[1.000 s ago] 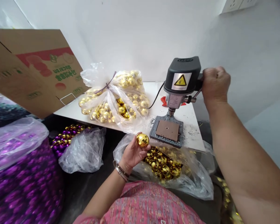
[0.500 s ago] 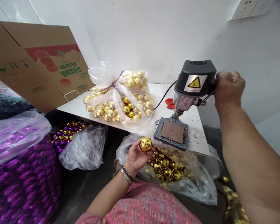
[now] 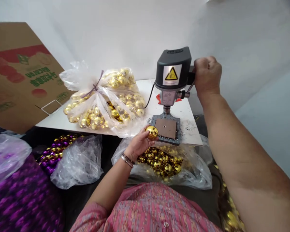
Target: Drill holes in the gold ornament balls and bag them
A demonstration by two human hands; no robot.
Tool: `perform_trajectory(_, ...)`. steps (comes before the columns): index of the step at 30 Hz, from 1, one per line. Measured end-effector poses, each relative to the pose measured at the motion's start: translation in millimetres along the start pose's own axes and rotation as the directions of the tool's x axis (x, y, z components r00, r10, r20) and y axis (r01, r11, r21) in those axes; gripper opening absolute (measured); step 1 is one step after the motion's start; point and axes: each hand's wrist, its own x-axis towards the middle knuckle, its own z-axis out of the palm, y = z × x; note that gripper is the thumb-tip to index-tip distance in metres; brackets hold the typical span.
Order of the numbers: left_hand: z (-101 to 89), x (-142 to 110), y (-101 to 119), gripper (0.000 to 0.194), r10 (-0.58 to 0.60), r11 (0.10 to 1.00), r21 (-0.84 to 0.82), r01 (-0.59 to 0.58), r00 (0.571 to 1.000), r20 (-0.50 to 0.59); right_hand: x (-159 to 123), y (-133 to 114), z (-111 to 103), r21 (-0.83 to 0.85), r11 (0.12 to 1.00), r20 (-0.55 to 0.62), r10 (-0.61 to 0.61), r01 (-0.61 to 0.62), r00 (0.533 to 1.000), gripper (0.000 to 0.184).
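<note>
White wall is rising behind a white table [image 3: 183, 112], and the fingers of the left hand [image 3: 138, 145] are curving around a gold mirrored ball [image 3: 152, 132], holding it just beside the steel base plate [image 3: 166, 128] of a bench drill press [image 3: 171, 71]. The right hand [image 3: 207, 75] is making a closed fist on the drill's side lever [image 3: 190, 87], with the arm reaching forward. A tied plastic bag of gold balls [image 3: 103, 103] is lying on the table.
</note>
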Motion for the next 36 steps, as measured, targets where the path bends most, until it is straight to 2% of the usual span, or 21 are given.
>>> perform_trajectory(4, 11.9, 29, 11, 0.056, 0.099, 0.953, 0.296, -0.059, 0.988, -0.122, -3, -20, -8, 0.034, 0.989, 0.052, 0.145, -0.147, 0.988, 0.029)
perform_trajectory(8, 20.4, 58, 14, 0.052, 0.202, 0.83, 0.547, -0.107, 0.972, -0.117, -7, -38, -15, 0.061, 0.974, 0.077, 0.215, -0.22, 0.974, 0.03)
perform_trajectory(15, 22.1, 87, 10, 0.041, 0.219, 0.69, 0.708, -0.153, 0.976, -0.003, -11, -55, -22, 0.13, 0.957, 0.103, 0.247, -0.259, 0.964, 0.033)
perform_trajectory(21, 28.9, 94, 13, 0.046, 0.3, 0.435, 0.883, -0.176, 0.953, 0.043, -13, -56, -23, 0.207, 0.945, 0.118, 0.232, -0.253, 0.965, 0.033)
perform_trajectory(25, 40.1, 92, 20, 0.059, 0.278, 0.288, 0.942, -0.172, 0.956, 0.089, -14, -60, -26, 0.209, 0.952, 0.13, 0.2, -0.224, 0.971, 0.033)
perform_trajectory(28, 44.7, 90, 25, 0.059, 0.251, 0.201, 0.963, -0.181, 0.96, 0.128, -13, -64, -27, 0.205, 0.951, 0.137, 0.208, -0.233, 0.969, 0.035)
perform_trajectory(30, 43.3, 90, 27, 0.058, 0.225, 0.188, 0.962, -0.196, 0.962, 0.153, -12, -65, -27, 0.2, 0.948, 0.131, 0.225, -0.248, 0.965, 0.035)
perform_trajectory(34, 36.1, 96, 28, 0.062, 0.182, 0.247, 0.946, -0.211, 0.969, 0.168, -10, -60, -25, 0.226, 0.951, 0.12, 0.188, -0.211, 0.975, 0.035)
perform_trajectory(36, 35.4, 99, 27, 0.062, 0.184, 0.232, 0.943, -0.239, 0.963, 0.198, -10, -57, -24, 0.245, 0.95, 0.117, 0.168, -0.192, 0.979, 0.037)
